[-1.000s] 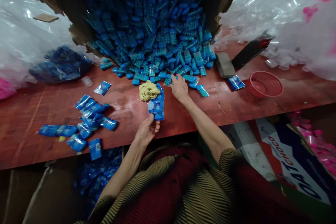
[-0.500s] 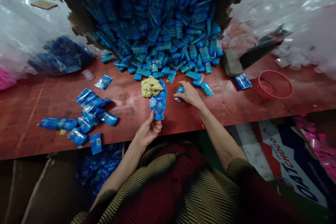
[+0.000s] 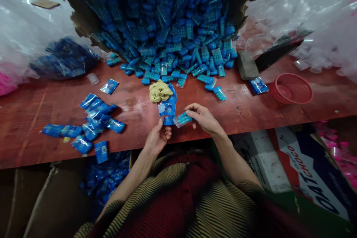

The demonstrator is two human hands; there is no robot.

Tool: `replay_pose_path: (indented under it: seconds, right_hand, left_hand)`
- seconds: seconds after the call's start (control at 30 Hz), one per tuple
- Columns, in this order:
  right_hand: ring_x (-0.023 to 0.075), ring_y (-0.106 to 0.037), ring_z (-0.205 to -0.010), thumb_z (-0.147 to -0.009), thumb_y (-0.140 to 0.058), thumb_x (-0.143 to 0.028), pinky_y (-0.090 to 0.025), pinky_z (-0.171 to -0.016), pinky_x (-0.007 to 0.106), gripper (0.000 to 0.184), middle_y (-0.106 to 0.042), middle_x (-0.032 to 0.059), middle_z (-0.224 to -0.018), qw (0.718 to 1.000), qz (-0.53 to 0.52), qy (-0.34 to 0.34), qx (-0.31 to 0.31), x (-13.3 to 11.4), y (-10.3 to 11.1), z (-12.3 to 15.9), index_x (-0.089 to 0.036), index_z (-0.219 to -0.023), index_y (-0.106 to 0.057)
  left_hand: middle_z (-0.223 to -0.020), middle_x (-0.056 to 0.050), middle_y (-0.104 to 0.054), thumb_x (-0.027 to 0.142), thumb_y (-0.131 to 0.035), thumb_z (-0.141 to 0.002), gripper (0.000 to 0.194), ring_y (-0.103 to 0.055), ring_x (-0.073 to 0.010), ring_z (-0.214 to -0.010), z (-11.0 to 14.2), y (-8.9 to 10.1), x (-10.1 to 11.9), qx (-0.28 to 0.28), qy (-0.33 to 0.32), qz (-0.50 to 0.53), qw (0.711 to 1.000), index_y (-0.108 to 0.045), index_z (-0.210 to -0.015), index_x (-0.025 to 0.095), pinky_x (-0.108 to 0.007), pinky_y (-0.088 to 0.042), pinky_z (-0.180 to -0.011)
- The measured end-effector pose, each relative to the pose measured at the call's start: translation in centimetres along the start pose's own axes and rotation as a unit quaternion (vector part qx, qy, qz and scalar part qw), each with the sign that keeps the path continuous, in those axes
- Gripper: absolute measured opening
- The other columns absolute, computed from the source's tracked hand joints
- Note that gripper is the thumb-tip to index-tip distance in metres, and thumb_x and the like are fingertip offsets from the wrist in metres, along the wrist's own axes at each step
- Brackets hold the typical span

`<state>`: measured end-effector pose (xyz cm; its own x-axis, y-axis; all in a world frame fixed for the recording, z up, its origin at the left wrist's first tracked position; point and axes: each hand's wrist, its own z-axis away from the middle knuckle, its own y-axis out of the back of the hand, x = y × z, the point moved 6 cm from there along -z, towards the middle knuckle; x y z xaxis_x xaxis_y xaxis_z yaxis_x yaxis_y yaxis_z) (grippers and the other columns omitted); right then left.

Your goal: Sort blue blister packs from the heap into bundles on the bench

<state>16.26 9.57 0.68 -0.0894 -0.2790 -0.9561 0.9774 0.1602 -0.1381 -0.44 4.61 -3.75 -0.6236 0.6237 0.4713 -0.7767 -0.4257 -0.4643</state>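
Note:
My left hand (image 3: pixel 157 137) is closed at the table's near edge, its thumb and fingers pinching the lower end of a flat printed blue wrapper (image 3: pixel 167 109). A crumpled yellow cloth (image 3: pixel 160 91) lies over the top of that wrapper. In my right hand (image 3: pixel 205 119) is a small clear container of blue balls (image 3: pixel 183 119), gripped at its right end between thumb and fingers. The container's clear end points left, close beside the wrapper's lower end; whether they touch I cannot tell.
A large heap of similar blue containers (image 3: pixel 173 44) spills from a torn carton ahead. Several filled blue packets (image 3: pixel 96 113) lie at left on the red table (image 3: pixel 136 100). To the right stand a grey block (image 3: pixel 247 66) and a red plastic basket (image 3: pixel 291 88).
My right hand has brought the container left and toward me, from the table right of the wrapper to the wrapper's lower end. My left hand has barely moved.

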Motion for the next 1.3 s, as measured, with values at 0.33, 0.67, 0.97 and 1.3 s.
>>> replay_pose_path:
  seconds: [0.33, 0.67, 0.97, 1.3]
  right_hand:
    - [0.0049, -0.049, -0.042, -0.076, -0.061, -0.037, -0.038, -0.029, 0.013, 0.026, -0.052, -0.0061, -0.063, 0.997, 0.06, 0.024, 0.04, 0.3, 0.0, 0.5, -0.018, -0.091, -0.053]
    - [0.0113, -0.057, -0.067, -0.071, -0.064, -0.031, -0.056, -0.047, 0.023, 0.035, -0.053, -0.0037, -0.074, 1.0, -0.012, 0.002, -0.021, 1.6, -1.8, 1.7, -0.02, -0.099, -0.046]
    - [0.0213, -0.056, -0.095, -0.078, -0.063, -0.027, -0.054, -0.074, 0.035, 0.02, -0.057, 0.0072, -0.104, 0.965, 0.171, 0.185, 0.069, 2.2, -4.1, 3.9, -0.025, -0.098, -0.061]
    - [0.0148, -0.056, -0.098, -0.065, -0.074, -0.021, -0.049, -0.085, 0.029, 0.06, -0.058, -0.0002, -0.111, 0.989, -0.105, 0.067, -0.074, 2.4, -4.6, 2.0, -0.032, -0.121, -0.054]
  left_hand:
    - [-0.053, -0.003, -0.062, 0.047, -0.073, -0.065, 0.037, -0.055, -0.01, -0.044, -0.1, 0.6, 0.6, -0.042, -0.103, -0.07, 0.991, -0.058, -0.064, 0.013, -0.02, -0.041, -0.041]
    - [-0.056, -0.002, -0.064, 0.049, -0.075, -0.059, 0.041, -0.061, -0.0129, -0.049, 0.5, 0.4, 2.1, -0.012, -0.186, -0.094, 0.978, -0.059, -0.069, 0.013, -0.021, -0.045, -0.044]
    - [-0.074, -0.002, -0.069, 0.021, -0.07, -0.073, 0.014, -0.066, -0.0132, -0.066, -0.1, -0.4, 0.4, -0.057, -0.059, 0.014, 0.997, -0.06, -0.079, 0.013, -0.023, -0.054, -0.062]
    - [-0.082, -0.006, -0.07, 0.018, -0.071, -0.069, 0.023, -0.066, -0.0164, -0.07, 0.0, -0.7, 1.3, -0.223, 0.013, -0.041, 0.974, -0.066, -0.091, 0.014, -0.028, -0.054, -0.066]
